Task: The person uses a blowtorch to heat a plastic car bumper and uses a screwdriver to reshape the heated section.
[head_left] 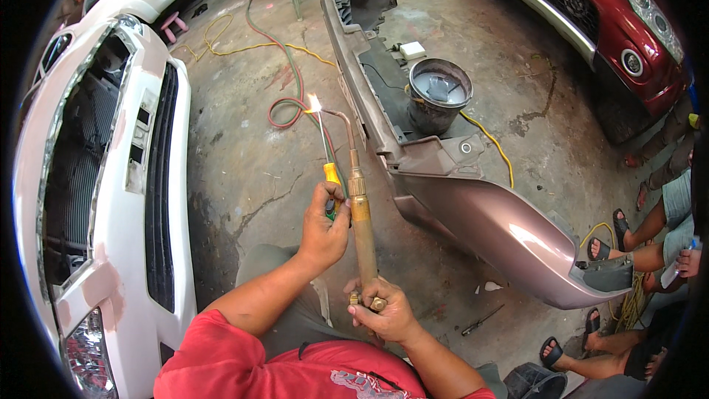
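Note:
My left hand (323,233) is closed round a screwdriver (331,174) with a yellow handle, its thin metal shaft pointing away from me. The shaft's tip sits in a bright flame (315,103) at the bent nozzle of a brass gas torch (361,225). A small green and black piece shows between the left fingers; I cannot tell whether it belongs to the handle. Lower down, my right hand (385,313) grips the torch's rear end by its valve knobs. Just right of the torch lies a detached mauve car bumper (491,233), its grey inner side partly facing up.
A white car front (118,251) with bare patches stands close on the left. Behind the bumper are a dark bucket (441,96) of cloudy liquid and a red car (628,22). Red and green hoses (284,114) cross the concrete. People's sandalled feet (602,250) are at right.

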The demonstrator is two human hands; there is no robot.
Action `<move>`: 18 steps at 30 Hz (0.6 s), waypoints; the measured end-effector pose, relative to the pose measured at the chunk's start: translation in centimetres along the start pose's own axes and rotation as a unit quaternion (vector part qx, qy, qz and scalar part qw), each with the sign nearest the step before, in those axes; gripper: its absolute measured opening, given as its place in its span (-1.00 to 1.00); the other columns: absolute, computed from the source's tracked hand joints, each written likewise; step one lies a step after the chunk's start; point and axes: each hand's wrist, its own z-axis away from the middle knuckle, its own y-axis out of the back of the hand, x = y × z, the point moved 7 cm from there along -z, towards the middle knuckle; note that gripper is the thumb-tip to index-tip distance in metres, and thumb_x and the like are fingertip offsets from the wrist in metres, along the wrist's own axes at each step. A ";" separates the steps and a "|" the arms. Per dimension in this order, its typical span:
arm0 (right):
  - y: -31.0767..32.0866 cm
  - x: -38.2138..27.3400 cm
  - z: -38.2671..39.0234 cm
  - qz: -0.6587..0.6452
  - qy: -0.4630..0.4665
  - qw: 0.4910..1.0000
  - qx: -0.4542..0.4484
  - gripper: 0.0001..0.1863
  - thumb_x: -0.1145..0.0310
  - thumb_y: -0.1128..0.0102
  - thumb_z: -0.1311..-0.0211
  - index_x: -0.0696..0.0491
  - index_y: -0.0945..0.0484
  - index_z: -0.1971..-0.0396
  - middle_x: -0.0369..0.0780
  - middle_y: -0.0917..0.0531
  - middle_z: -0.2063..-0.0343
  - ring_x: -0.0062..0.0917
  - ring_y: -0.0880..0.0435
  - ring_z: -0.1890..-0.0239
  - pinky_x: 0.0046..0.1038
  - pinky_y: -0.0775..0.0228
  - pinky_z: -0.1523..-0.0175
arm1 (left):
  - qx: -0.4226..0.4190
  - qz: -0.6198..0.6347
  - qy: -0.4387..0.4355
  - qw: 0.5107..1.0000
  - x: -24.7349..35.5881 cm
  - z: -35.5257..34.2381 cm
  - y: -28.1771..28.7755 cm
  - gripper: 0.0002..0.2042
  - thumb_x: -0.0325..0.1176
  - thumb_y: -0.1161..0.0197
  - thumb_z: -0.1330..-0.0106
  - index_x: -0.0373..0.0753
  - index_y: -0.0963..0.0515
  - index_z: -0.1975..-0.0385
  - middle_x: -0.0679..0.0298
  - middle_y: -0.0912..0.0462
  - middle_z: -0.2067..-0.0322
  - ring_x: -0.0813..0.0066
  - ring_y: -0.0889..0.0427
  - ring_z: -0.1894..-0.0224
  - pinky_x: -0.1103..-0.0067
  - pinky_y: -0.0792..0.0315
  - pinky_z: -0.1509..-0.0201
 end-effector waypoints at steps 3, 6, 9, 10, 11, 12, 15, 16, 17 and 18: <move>-0.1 0.1 0.0 -0.007 -0.002 1.000 0.001 -0.69 0.66 -0.33 -0.26 0.04 -0.35 0.44 -0.11 -0.62 0.04 -0.65 -0.68 0.48 -0.53 -0.54 0.34 | -0.001 -0.003 -0.005 1.000 0.1 0.1 0.0 -0.85 -0.59 -0.16 -0.46 -0.21 -0.34 0.14 0.31 -0.44 0.36 0.58 -0.45 0.33 0.54 -0.42 0.27; -0.1 0.0 0.1 -0.010 0.003 1.000 0.000 -0.70 0.66 -0.32 -0.27 0.04 -0.35 0.44 -0.11 -0.62 0.03 -0.65 -0.67 0.47 -0.52 -0.54 0.33 | 0.002 0.050 0.028 0.998 -0.7 0.0 -0.1 -0.84 -0.60 -0.17 -0.46 -0.21 -0.35 0.14 0.34 -0.42 0.35 0.61 -0.43 0.33 0.56 -0.41 0.27; 0.0 0.2 0.1 -0.027 -0.003 1.000 0.003 -0.71 0.66 -0.31 -0.27 0.04 -0.35 0.44 -0.11 -0.62 0.03 -0.64 -0.68 0.46 -0.52 -0.55 0.33 | 0.002 0.065 0.035 0.997 -1.1 0.0 -0.1 -0.83 -0.60 -0.18 -0.45 -0.21 -0.35 0.14 0.35 -0.42 0.33 0.62 -0.41 0.33 0.57 -0.40 0.27; 0.0 0.3 0.1 -0.034 -0.003 0.999 0.005 -0.71 0.65 -0.31 -0.27 0.04 -0.35 0.44 -0.11 -0.62 0.03 -0.64 -0.68 0.46 -0.51 -0.55 0.33 | 0.001 0.060 0.032 0.998 -1.2 0.0 -0.1 -0.84 -0.60 -0.19 -0.45 -0.21 -0.35 0.14 0.35 -0.42 0.33 0.62 -0.41 0.33 0.57 -0.40 0.27; 0.0 0.4 0.1 -0.049 -0.005 0.999 0.001 -0.71 0.65 -0.31 -0.27 0.04 -0.35 0.44 -0.11 -0.62 0.03 -0.64 -0.68 0.46 -0.51 -0.55 0.33 | 0.001 0.054 0.030 0.998 -1.2 0.1 0.0 -0.84 -0.60 -0.19 -0.45 -0.21 -0.36 0.15 0.35 -0.42 0.33 0.62 -0.41 0.33 0.58 -0.40 0.27; 0.0 0.3 0.0 -0.034 0.004 0.999 0.002 -0.71 0.65 -0.31 -0.28 0.03 -0.35 0.43 -0.09 -0.61 0.01 -0.65 -0.69 0.46 -0.54 -0.56 0.35 | 0.001 0.052 0.030 0.998 -1.2 0.1 0.0 -0.84 -0.60 -0.19 -0.45 -0.22 -0.36 0.15 0.35 -0.42 0.33 0.62 -0.41 0.33 0.58 -0.40 0.27; 0.0 0.2 0.0 -0.019 0.012 1.000 -0.005 -0.72 0.65 -0.30 -0.29 0.03 -0.36 0.41 -0.06 -0.61 0.00 -0.65 -0.70 0.46 -0.56 -0.58 0.37 | 0.001 0.050 0.028 0.998 -1.3 0.0 0.0 -0.84 -0.60 -0.19 -0.45 -0.22 -0.36 0.15 0.35 -0.42 0.33 0.63 -0.42 0.32 0.58 -0.40 0.26; 0.0 0.3 0.0 -0.017 0.004 1.000 -0.003 -0.71 0.65 -0.30 -0.28 0.03 -0.35 0.42 -0.09 -0.61 0.01 -0.65 -0.69 0.46 -0.54 -0.57 0.35 | 0.002 0.053 0.026 0.998 -1.2 0.0 0.0 -0.84 -0.60 -0.19 -0.45 -0.22 -0.36 0.15 0.35 -0.42 0.33 0.63 -0.42 0.32 0.59 -0.40 0.26; 0.1 0.4 0.0 -0.020 -0.004 1.000 -0.003 -0.71 0.65 -0.31 -0.27 0.04 -0.34 0.43 -0.12 -0.62 0.02 -0.64 -0.68 0.47 -0.51 -0.55 0.32 | 0.003 0.057 0.024 0.998 -1.2 0.0 0.0 -0.84 -0.60 -0.19 -0.45 -0.22 -0.36 0.15 0.35 -0.42 0.32 0.63 -0.42 0.32 0.59 -0.41 0.26; 0.1 0.3 0.0 -0.012 -0.003 1.000 -0.002 -0.71 0.64 -0.31 -0.27 0.04 -0.34 0.43 -0.12 -0.62 0.02 -0.64 -0.68 0.46 -0.51 -0.56 0.32 | 0.003 0.059 0.026 0.998 -1.2 0.0 -0.1 -0.84 -0.60 -0.19 -0.46 -0.23 -0.36 0.14 0.35 -0.42 0.32 0.62 -0.43 0.32 0.59 -0.42 0.27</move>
